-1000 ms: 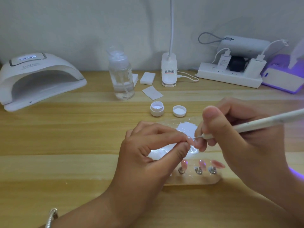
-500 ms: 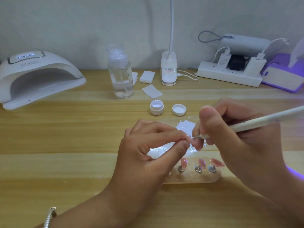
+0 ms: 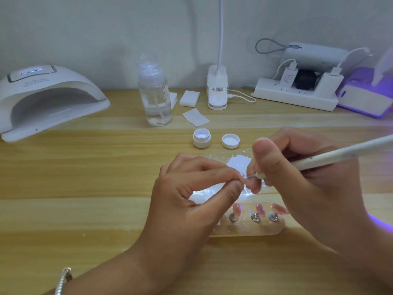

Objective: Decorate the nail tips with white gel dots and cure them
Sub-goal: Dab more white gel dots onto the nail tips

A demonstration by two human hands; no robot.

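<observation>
My left hand (image 3: 191, 192) pinches a small nail tip (image 3: 244, 178) between thumb and forefinger, mostly hidden by the fingertips. My right hand (image 3: 297, 177) grips a white dotting pen (image 3: 331, 157), and its thin metal point touches the held nail tip. Below both hands lies a clear stand (image 3: 251, 227) with three pink nail tips (image 3: 259, 208) on metal posts. An open white gel pot (image 3: 201, 138) and its lid (image 3: 230, 140) sit just beyond my hands. A clear palette sheet (image 3: 238, 161) with white gel lies under my fingers.
A white curing lamp (image 3: 46, 99) stands at the far left. A clear pump bottle (image 3: 155, 94), white wipes (image 3: 195, 117), a desk lamp base (image 3: 217, 90), a power strip (image 3: 295, 95) with chargers and a purple-white device (image 3: 365, 96) line the back of the wooden table (image 3: 85, 177).
Both hands stay nearly where they were. The pen point has shifted slightly on the held nail tip.
</observation>
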